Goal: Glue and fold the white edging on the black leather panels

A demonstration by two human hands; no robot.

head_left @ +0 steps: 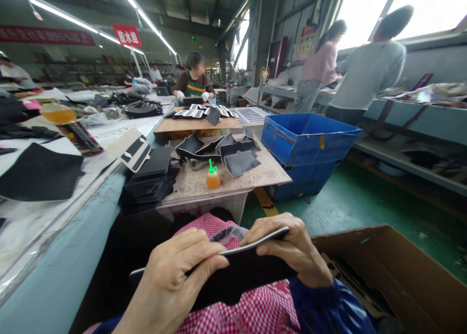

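Note:
Both of my hands grip one black sheet piece (241, 273) with a pale edge, held above my lap. My left hand (178, 266) pinches its edge on the left between thumb and fingers. On the right, my right hand (288, 246) holds the same edge, with the thumb below and the fingers over the top. The piece bends slightly between the two hands. Its exact material cannot be made out. Beyond my hands, a small orange bottle with a green nozzle (213, 176) stands on a board-topped table (189, 188).
Curved black pieces (239, 159) lie behind the bottle. A stack of black sheets (149, 178) is left of it. An open cardboard box (401, 261) sits at my right, a blue bin (310, 149) farther off. A drink bottle (78, 132) stands on the left bench. Co-workers are beyond.

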